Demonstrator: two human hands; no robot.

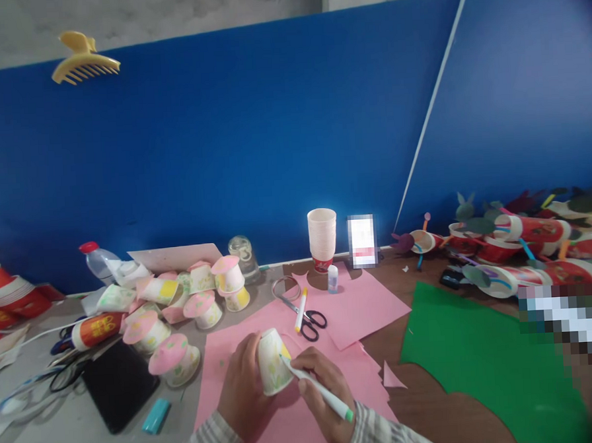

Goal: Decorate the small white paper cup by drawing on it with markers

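My left hand (245,383) grips a white paper cup (273,375) with yellow and green markings, its narrow end tilted up. A marker pen (319,392) with a white barrel and green end is held in my right hand (329,388), its tip at the cup's side. Both hands are over pink paper (267,431). Just beyond them lie scissors (311,325) with black handles and a yellow-ended white marker (301,310). To the left, several decorated cups (177,368) with pink paper tops stand or lie in a group.
A stack of paper cups (322,236) and a glue stick (333,280) stand at the back. Green paper (486,357) and a pile of red cup crafts (539,235) occupy the right. Leftward are a black tablet-like slab (120,386), a teal block (156,416) and a bottle (99,258).
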